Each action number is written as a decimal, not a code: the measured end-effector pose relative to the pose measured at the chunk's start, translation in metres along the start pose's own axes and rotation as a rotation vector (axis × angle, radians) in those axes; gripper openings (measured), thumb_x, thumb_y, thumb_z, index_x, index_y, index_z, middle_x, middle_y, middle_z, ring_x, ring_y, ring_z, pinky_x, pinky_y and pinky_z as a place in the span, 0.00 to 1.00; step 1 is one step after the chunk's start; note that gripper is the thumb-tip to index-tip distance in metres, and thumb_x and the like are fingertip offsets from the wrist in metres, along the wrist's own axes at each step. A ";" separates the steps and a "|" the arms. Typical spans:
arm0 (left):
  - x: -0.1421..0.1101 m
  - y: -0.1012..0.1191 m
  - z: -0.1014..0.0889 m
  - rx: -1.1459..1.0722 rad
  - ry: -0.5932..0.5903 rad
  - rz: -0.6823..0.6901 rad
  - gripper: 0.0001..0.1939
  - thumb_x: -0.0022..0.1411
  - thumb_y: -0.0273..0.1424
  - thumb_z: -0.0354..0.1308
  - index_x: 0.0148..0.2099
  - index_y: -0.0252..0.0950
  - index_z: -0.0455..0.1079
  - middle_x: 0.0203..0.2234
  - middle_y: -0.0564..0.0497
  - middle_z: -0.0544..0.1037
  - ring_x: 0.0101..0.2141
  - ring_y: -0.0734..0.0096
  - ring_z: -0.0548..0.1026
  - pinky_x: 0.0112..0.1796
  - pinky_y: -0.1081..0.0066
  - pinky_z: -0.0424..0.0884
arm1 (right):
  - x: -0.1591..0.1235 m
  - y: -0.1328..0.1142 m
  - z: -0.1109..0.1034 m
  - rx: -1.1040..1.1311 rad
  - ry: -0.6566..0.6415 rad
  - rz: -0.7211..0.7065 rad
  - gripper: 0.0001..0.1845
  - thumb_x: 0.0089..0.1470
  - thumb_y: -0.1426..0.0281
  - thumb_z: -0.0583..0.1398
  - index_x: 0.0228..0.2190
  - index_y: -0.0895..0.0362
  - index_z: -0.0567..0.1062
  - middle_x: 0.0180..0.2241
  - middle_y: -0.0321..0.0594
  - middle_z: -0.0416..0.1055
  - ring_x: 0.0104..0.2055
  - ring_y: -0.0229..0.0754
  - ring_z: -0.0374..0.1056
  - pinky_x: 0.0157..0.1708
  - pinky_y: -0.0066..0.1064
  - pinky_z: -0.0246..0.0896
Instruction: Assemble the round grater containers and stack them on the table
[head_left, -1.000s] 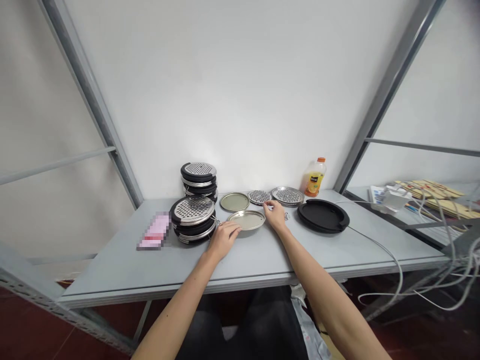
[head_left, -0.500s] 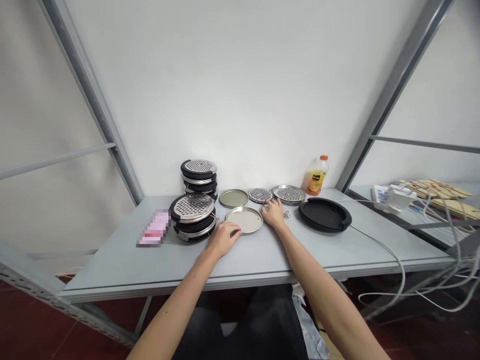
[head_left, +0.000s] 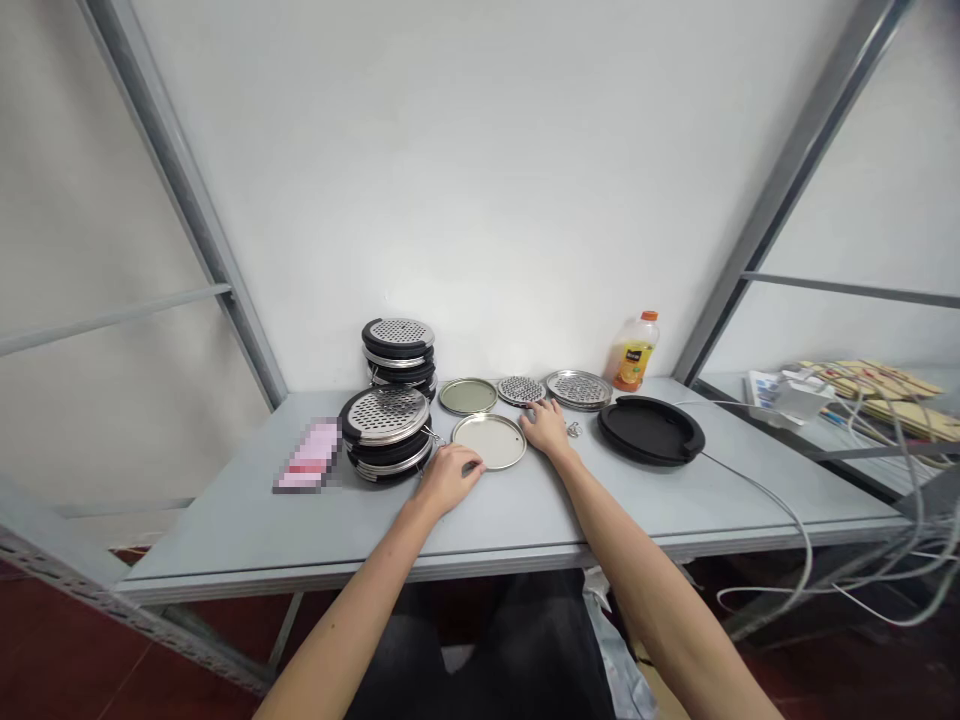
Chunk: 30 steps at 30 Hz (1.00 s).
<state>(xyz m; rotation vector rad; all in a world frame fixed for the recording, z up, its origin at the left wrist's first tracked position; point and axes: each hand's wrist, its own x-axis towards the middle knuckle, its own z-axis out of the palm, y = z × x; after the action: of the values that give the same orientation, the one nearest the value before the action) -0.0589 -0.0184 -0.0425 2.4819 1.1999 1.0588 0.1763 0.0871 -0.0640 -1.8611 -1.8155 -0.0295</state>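
Observation:
My left hand [head_left: 448, 477] rests on the grey table [head_left: 525, 510], fingers curled loosely at the near left rim of a plain round metal lid [head_left: 489, 441]. My right hand [head_left: 547, 430] lies just right of that lid, fingers stretched toward a small perforated metal disc [head_left: 520, 390]. A second plain lid [head_left: 468, 396] lies behind. Left of my left hand stands a stack of black rings topped with a perforated plate [head_left: 385, 432].
A taller stack of the same parts [head_left: 398, 349] stands at the wall. A larger perforated plate [head_left: 578, 389], a black round tray [head_left: 651, 430], an orange juice bottle [head_left: 634, 352] and a pink item [head_left: 309, 459] sit on the table. Cables [head_left: 780, 510] hang right.
Both hands have drawn slightly nearer to me along the lid's rim; the right hand slid back from the small perforated disc. The view shifted a little.

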 end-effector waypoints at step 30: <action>0.001 0.009 -0.006 -0.032 -0.018 -0.014 0.09 0.63 0.33 0.56 0.35 0.37 0.76 0.33 0.51 0.80 0.38 0.65 0.75 0.44 0.65 0.66 | 0.002 0.003 -0.003 -0.004 0.186 -0.157 0.34 0.46 0.78 0.53 0.58 0.67 0.62 0.60 0.54 0.58 0.61 0.54 0.54 0.59 0.41 0.51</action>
<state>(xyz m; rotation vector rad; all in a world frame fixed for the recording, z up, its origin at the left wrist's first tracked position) -0.0566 -0.0243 -0.0337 2.4501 1.1847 1.0415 0.1806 0.0883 -0.0617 -1.6551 -1.8266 -0.2538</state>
